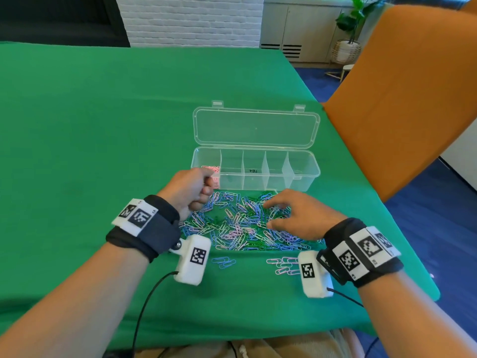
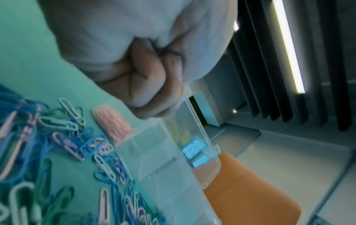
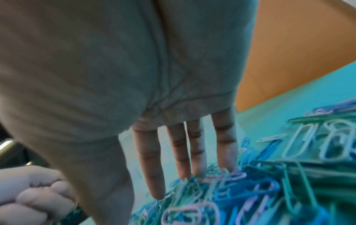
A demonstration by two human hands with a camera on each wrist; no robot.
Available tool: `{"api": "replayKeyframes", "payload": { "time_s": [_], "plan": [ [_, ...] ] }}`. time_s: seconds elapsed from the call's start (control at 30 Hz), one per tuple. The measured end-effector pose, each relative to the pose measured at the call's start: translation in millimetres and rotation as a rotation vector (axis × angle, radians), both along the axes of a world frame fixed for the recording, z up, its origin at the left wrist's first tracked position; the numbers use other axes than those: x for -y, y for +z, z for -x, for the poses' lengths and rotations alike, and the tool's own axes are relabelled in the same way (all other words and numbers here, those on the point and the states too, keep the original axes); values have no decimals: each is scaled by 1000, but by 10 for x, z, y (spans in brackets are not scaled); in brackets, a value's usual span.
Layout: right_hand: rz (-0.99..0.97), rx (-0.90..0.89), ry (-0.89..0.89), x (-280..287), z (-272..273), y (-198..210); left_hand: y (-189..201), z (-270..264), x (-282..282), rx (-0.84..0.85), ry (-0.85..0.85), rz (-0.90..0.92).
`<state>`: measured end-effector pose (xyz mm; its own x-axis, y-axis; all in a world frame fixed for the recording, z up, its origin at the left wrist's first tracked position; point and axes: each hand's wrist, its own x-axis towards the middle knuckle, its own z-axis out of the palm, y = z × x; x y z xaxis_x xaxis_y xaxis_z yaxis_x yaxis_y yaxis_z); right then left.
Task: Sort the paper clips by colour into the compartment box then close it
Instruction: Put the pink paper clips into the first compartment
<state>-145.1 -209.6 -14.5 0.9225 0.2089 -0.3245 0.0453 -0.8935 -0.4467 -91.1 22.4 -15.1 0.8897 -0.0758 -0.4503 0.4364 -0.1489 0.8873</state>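
Pink clips (image 1: pixel 211 168) already fill the far-left compartment of the clear compartment box (image 1: pixel 304 174), and the left hand (image 1: pixel 189 191) hovers just in front of it, fingers curled tight, though whether they pinch a clip I cannot tell. Moving right, the mixed clip pile (image 1: pixel 237 223) sprawls on the green surface (image 1: pixel 103 125) just before the box. Right hand (image 1: pixel 302 215) is nearer, its grip spread apart, fingertips (image 3: pixel 158 193) in the heap.

Head camera looks steeply down across the table (image 1: pixel 103 125); both blurred wrist cameras, close and low, apparently share the paper clips (image 1: pixel 240 223).
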Motion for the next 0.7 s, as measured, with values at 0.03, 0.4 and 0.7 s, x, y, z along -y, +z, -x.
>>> {"api": "replayKeyframes", "payload": {
  "time_s": [0.03, 0.4, 0.7],
  "plan": [
    [45, -20, 49, -8, 12, -9, 7, -19, -48, -9, 31, 37],
    [114, -123, 202, -106, 66, -14, 56, -89, -130, -72, -6, 334],
    [11, -61, 103, -112, 24, -3, 101, -112, -175, -235, 299, 1129]
  ]
}}
